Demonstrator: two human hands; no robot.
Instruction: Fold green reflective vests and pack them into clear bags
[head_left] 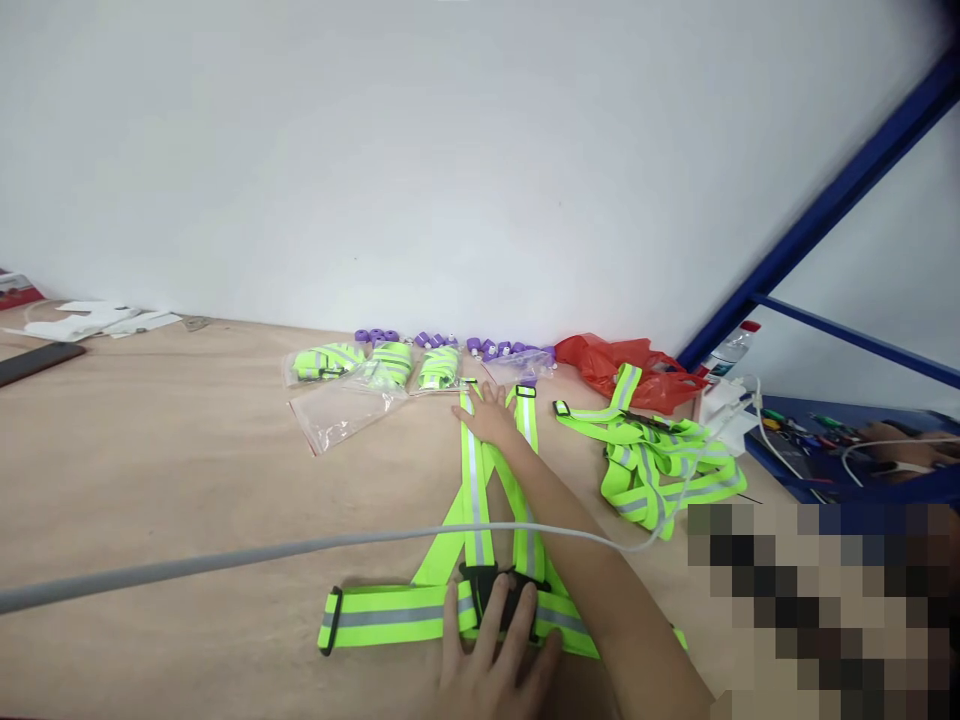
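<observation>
A neon-yellow reflective vest (474, 470) made of straps with grey stripes lies spread on the table in front of me. My left hand (495, 655) rests at its lower middle, fingers apart and stretched over the black buckle piece (480, 590), partly covering it. Farther up, my right hand (489, 412) lies palm down with spread fingers across the tops of the two upright straps. My right forearm covers part of the right side of the vest. To the right, a loose heap of the same reflective straps (652, 470) lies tangled.
Bagged rolled reflective straps (390, 365) and an unfilled clear bag (341, 415) lie toward the wall, beside several purple items (502, 348). A red plastic bag (615, 365) and a bottle (731, 350) stand right. A grey cable (300, 548) crosses the view in front.
</observation>
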